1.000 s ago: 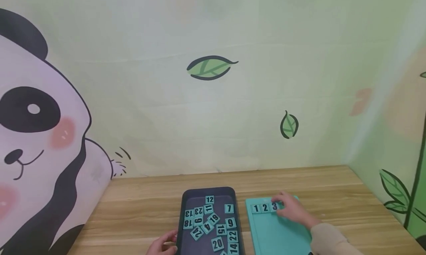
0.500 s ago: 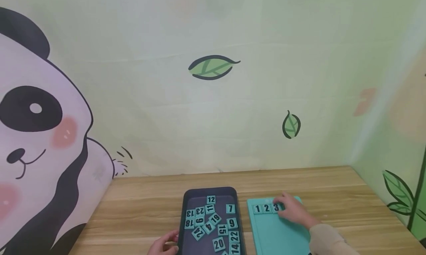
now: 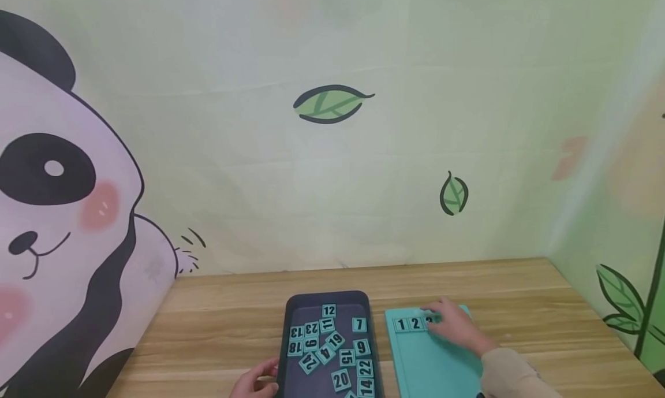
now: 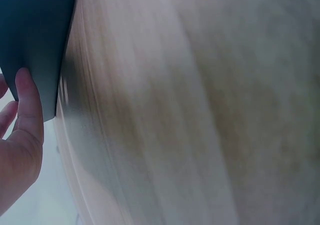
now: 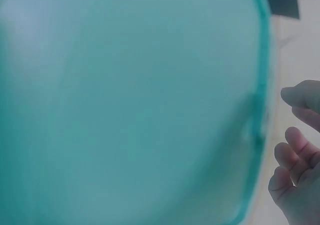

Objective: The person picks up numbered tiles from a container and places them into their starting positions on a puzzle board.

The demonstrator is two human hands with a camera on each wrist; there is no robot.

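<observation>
In the head view my left hand [image 3: 256, 380] holds the left side of a dark tray [image 3: 327, 296] near its front. The left wrist view shows a fingertip [image 4: 25, 82] against the tray's outer wall [image 4: 35, 30]. My right hand [image 3: 456, 327] is at the top of a teal board [image 3: 436, 363], its thumb and index finger on a number tile marked 3 [image 3: 429, 322], partly covering it. Tiles 1 [image 3: 401, 324] and 2 [image 3: 416, 323] sit left of it in a row. The right wrist view shows that hand's curled fingers [image 5: 287, 157]; the tile is out of sight.
Several loose number tiles lie scattered at various angles in the tray, among them 12 [image 3: 329, 311], 4 [image 3: 325, 353] and 20 [image 3: 341, 380]. Board and tray stand side by side on a wooden table [image 3: 223, 323]. A printed wall [image 3: 249, 173] rises behind.
My right thumb and index finger have shifted slightly left over tile 3, hiding more of it. My left hand stays at the tray; the loose tiles have not moved.
</observation>
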